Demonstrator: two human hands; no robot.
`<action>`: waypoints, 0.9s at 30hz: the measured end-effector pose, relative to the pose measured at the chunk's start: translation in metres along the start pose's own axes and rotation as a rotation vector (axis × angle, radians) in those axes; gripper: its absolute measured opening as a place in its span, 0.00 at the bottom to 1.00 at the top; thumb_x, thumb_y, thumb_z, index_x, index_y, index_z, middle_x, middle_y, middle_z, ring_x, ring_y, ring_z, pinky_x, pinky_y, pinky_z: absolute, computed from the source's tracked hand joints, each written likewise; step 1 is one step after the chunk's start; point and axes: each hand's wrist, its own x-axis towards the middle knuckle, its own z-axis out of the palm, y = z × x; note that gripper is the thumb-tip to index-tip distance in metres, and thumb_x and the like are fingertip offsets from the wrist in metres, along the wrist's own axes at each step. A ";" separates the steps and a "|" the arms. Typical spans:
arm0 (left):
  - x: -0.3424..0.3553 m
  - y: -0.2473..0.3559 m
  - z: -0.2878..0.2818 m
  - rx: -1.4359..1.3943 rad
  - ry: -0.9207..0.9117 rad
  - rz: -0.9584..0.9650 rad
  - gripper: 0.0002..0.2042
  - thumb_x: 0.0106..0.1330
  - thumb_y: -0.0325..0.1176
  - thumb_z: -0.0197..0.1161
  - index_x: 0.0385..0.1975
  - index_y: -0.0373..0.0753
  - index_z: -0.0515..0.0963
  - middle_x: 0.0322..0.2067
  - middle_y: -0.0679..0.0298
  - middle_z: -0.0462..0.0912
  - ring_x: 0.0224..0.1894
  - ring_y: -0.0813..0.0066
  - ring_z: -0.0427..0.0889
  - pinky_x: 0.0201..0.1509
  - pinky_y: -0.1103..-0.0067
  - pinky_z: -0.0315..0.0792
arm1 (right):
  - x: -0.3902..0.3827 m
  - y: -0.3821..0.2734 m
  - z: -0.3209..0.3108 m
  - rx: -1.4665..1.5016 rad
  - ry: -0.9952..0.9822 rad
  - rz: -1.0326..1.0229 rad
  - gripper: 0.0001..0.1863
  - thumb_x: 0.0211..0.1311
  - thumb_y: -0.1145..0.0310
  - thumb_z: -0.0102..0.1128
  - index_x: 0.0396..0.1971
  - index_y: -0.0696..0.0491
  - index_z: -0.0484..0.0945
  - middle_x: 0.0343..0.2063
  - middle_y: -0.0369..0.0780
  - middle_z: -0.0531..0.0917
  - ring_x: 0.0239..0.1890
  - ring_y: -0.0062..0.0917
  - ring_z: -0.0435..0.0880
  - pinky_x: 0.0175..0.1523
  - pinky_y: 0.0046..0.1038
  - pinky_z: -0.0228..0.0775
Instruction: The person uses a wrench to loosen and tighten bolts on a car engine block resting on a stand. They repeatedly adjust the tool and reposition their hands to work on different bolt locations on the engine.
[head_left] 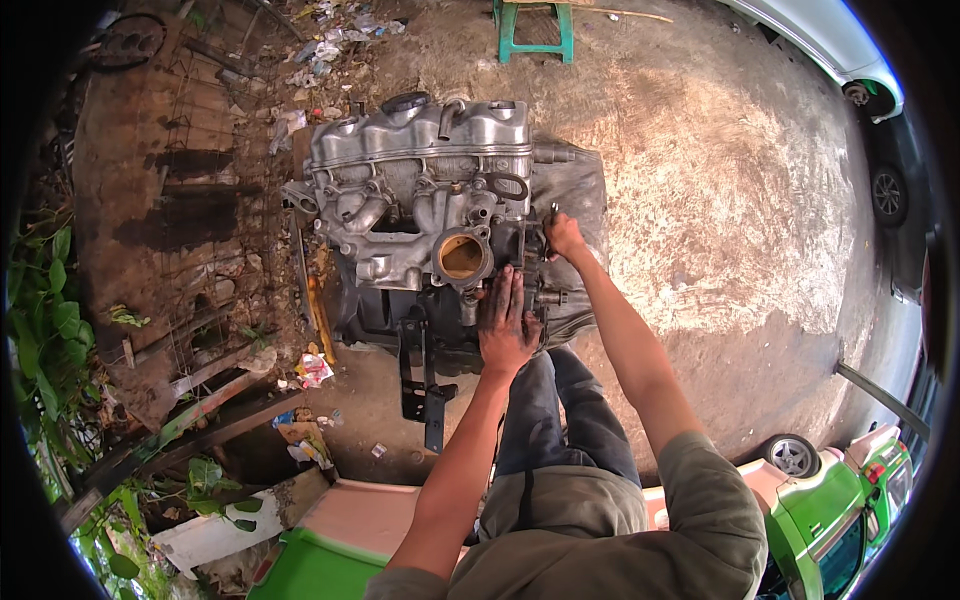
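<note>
A silver and black engine point(420, 150) lies in front of me, with a cast intake manifold and a round throttle opening point(461, 257) facing up. My left hand point(508, 330), its fingers blackened with grease, rests flat on the dark parts just right of that opening, fingers stretched out. At the engine's right end, my right hand point(566, 238) is closed around a slim metal tool point(554, 211). Only the tool's shiny tip shows above the fist, so its exact kind and lower end are hidden. A black bracket point(413, 400) sticks out at the engine's near side.
Rubble and litter point(320, 50) lie along the left, beside a rusty sheet point(120, 300) and green plants point(60, 320). A green plastic stool point(537, 50) stands far ahead. Parked vehicles line the right; a green car point(840, 510) is at the lower right. Concrete floor point(720, 200) spreads rightward.
</note>
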 end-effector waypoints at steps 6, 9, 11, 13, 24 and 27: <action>-0.001 -0.001 0.001 0.012 -0.013 0.000 0.33 0.58 0.32 0.50 0.67 0.30 0.61 0.70 0.50 0.58 0.69 0.50 0.62 0.72 0.58 0.56 | 0.007 0.002 0.006 -0.311 0.137 -0.130 0.17 0.62 0.67 0.50 0.36 0.69 0.75 0.40 0.63 0.81 0.42 0.53 0.83 0.51 0.45 0.77; -0.001 -0.001 0.001 0.009 -0.019 -0.004 0.33 0.59 0.33 0.49 0.67 0.30 0.61 0.70 0.50 0.58 0.69 0.50 0.62 0.72 0.58 0.56 | 0.007 -0.005 0.008 -0.428 0.189 -0.077 0.16 0.61 0.68 0.49 0.38 0.66 0.77 0.40 0.61 0.82 0.44 0.53 0.83 0.53 0.44 0.76; -0.001 -0.001 0.001 -0.003 -0.010 0.001 0.33 0.59 0.32 0.49 0.67 0.30 0.61 0.70 0.50 0.58 0.69 0.50 0.62 0.72 0.57 0.56 | 0.004 -0.012 0.005 -0.384 0.198 -0.012 0.16 0.61 0.68 0.48 0.40 0.65 0.77 0.40 0.61 0.82 0.45 0.52 0.83 0.54 0.43 0.75; 0.000 -0.001 0.001 -0.001 -0.009 -0.001 0.33 0.59 0.33 0.49 0.67 0.30 0.61 0.70 0.49 0.58 0.69 0.50 0.62 0.72 0.57 0.56 | 0.000 -0.020 0.000 -0.371 0.164 0.011 0.16 0.61 0.68 0.48 0.40 0.64 0.79 0.41 0.61 0.82 0.47 0.52 0.83 0.55 0.43 0.75; 0.000 0.000 0.001 0.014 0.004 0.001 0.33 0.59 0.33 0.49 0.68 0.31 0.61 0.70 0.51 0.59 0.69 0.51 0.62 0.72 0.57 0.55 | -0.011 -0.038 -0.012 -0.318 0.204 0.031 0.16 0.58 0.69 0.54 0.36 0.67 0.80 0.36 0.62 0.82 0.44 0.50 0.85 0.51 0.41 0.78; 0.000 -0.001 0.003 -0.014 0.032 -0.009 0.33 0.59 0.35 0.50 0.69 0.36 0.62 0.71 0.56 0.59 0.69 0.53 0.64 0.71 0.58 0.56 | -0.017 -0.017 -0.010 -0.119 0.296 0.113 0.19 0.58 0.62 0.60 0.34 0.67 0.81 0.35 0.62 0.82 0.43 0.51 0.84 0.50 0.41 0.78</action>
